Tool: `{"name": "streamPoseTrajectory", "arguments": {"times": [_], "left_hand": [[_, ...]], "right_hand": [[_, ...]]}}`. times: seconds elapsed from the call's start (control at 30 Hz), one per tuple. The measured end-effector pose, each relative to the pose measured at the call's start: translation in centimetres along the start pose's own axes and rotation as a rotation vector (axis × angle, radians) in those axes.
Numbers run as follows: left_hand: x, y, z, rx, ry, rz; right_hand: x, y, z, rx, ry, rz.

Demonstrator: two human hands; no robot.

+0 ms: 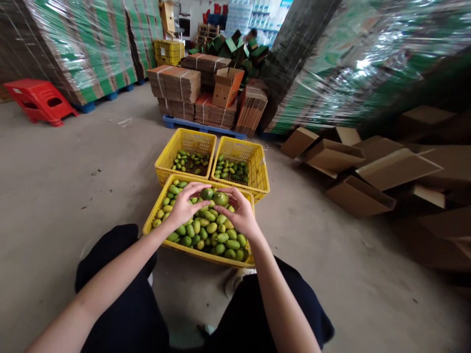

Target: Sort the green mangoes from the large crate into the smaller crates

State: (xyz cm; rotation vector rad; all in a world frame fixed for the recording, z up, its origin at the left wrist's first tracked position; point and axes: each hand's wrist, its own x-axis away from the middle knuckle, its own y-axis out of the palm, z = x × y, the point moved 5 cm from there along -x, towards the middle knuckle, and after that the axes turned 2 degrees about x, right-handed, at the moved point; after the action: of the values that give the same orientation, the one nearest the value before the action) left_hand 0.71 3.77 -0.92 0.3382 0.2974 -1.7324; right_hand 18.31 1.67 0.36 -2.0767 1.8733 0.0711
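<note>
Over a yellow crate [200, 253] full of green and yellowish oval fruits [211, 228], my two hands are raised close together. My left hand [189, 203] has its fingers curled round a dark green fruit [206, 194]. Beside it, my right hand [237, 208] grips a lighter green, rounder fruit [221, 199] between thumb and fingers. The two held fruits are side by side, nearly touching. The fruits in the crate lie loose beneath both hands.
Behind stand two more yellow crates, the left [162, 169] and right [262, 171], each with fewer fruits. Flattened cartons [176, 86] sit on a blue pallet [202, 127]. Open boxes [360, 196] lie at right. A red stool [42, 100] is at far left.
</note>
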Motion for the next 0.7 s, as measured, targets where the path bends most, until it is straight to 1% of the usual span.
{"name": "streamPoseTrajectory", "arguments": {"times": [0.1, 0.17, 0.23, 0.3, 0.37, 0.43, 0.5, 0.57, 0.63, 0.7], "left_hand": [[0.2, 0.1, 0.0, 0.072, -0.054, 0.000], [0.3, 0.1, -0.2, 0.200, -0.165, 0.025], [0.3, 0.2, -0.7, 0.421, -0.348, 0.076], [0.3, 0.5, -1.4, 0.666, -0.573, 0.127], [0.5, 1.0, -1.7, 0.849, -0.769, 0.159], [0.8, 1.7, -1.9, 0.973, -0.889, 0.166], [1.1, 2.6, -1.9, 1.100, -0.921, 0.166], [1.2, 3.2, -2.0, 1.227, -0.882, 0.192], [1.0, 3.4, -2.3, 1.312, -0.825, 0.268], [0.6, 3.3, -2.6, 1.337, -0.814, 0.347]], "right_hand": [[-0.1, 0.3, 0.0, -0.032, 0.034, 0.021], [0.1, 0.3, -0.2, -0.110, 0.083, 0.042], [0.5, 0.1, -0.3, -0.233, 0.162, 0.070], [1.1, -0.1, 0.1, -0.395, 0.283, 0.089], [1.7, 0.0, 0.8, -0.567, 0.415, 0.085], [1.9, 0.2, 1.6, -0.711, 0.504, 0.095], [1.5, 0.5, 2.4, -0.818, 0.537, 0.122], [0.9, 1.1, 3.2, -0.932, 0.547, 0.156], [0.4, 1.7, 3.8, -1.054, 0.578, 0.200], [0.3, 2.1, 4.2, -1.159, 0.593, 0.247]]}}
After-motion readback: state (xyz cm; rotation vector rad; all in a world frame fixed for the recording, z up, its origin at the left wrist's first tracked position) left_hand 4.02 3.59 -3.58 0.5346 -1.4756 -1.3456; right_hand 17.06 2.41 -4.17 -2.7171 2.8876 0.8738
